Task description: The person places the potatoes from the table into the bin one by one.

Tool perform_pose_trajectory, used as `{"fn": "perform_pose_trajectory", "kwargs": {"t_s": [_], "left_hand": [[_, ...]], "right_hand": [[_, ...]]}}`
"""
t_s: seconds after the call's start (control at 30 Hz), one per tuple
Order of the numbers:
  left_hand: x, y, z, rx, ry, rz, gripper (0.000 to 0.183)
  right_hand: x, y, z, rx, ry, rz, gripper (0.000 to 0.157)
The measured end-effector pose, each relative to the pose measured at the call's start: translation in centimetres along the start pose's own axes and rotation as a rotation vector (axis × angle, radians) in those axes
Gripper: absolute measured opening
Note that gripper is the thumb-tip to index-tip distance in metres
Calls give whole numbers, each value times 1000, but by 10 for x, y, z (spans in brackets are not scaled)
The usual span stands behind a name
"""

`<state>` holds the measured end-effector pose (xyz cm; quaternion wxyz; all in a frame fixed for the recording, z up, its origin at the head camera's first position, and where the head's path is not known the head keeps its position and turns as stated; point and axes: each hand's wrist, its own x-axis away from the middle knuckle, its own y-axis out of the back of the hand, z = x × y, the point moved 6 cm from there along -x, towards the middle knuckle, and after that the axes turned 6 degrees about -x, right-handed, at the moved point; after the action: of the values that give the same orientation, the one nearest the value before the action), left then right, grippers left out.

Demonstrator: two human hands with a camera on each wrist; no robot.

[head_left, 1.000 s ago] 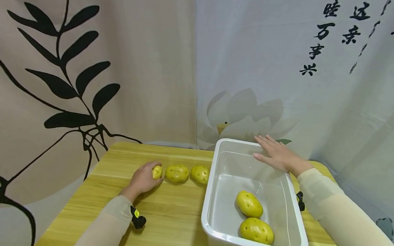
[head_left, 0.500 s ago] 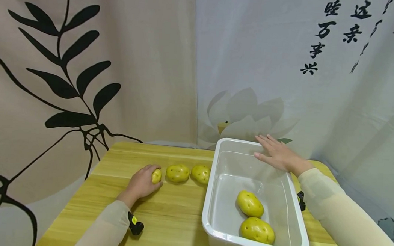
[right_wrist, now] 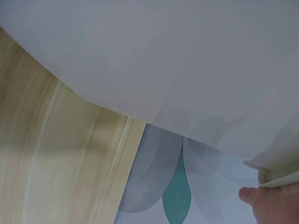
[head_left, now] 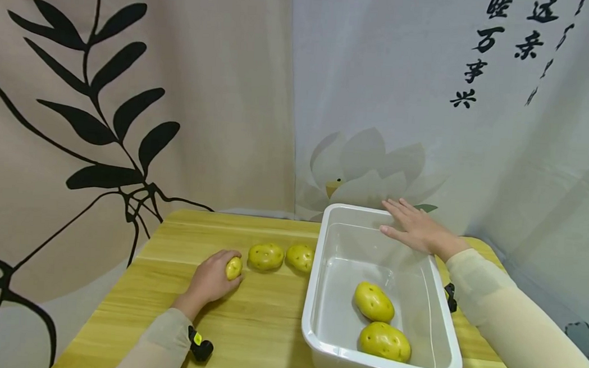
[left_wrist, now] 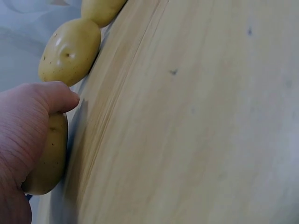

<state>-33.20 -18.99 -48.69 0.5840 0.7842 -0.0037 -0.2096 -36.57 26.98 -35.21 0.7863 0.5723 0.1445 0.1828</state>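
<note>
My left hand [head_left: 211,278] grips a yellow potato [head_left: 233,268], its fingers and thumb curled round it at the left end of a row on the table. In the left wrist view the thumb lies across that potato [left_wrist: 50,161], close to a second potato [left_wrist: 70,52]. On the far right corner of the white plastic bin [head_left: 309,297] rests my right hand [head_left: 418,230], fingers straight over the rim. Inside the bin lie two potatoes, an upper potato [head_left: 374,302] and a lower potato [head_left: 385,341], touching. Only part of the right hand [right_wrist: 275,203] shows in the right wrist view.
Two more potatoes, a middle potato [head_left: 266,256] and a right potato [head_left: 300,257], sit between my left hand and the bin, the right one partly hidden by the bin's wall. The wooden table [head_left: 255,333] ends at a printed curtain [head_left: 227,118] behind.
My left hand has drawn slightly toward me and left with the potato, widening the gap to the middle potato. My right hand stays on the bin's rim.
</note>
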Motion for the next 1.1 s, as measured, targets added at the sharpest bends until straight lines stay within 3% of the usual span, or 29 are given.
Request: {"fn": "perform_pose_trajectory", "kwargs": {"t_s": [0.47, 1.1], "left_hand": [[6, 5, 1, 82, 16, -24, 53], [10, 5, -1, 132, 44, 17, 54]], "right_hand": [[-3, 0, -3, -2, 3, -22, 74], [-2, 0, -1, 4, -4, -7, 73]]}}
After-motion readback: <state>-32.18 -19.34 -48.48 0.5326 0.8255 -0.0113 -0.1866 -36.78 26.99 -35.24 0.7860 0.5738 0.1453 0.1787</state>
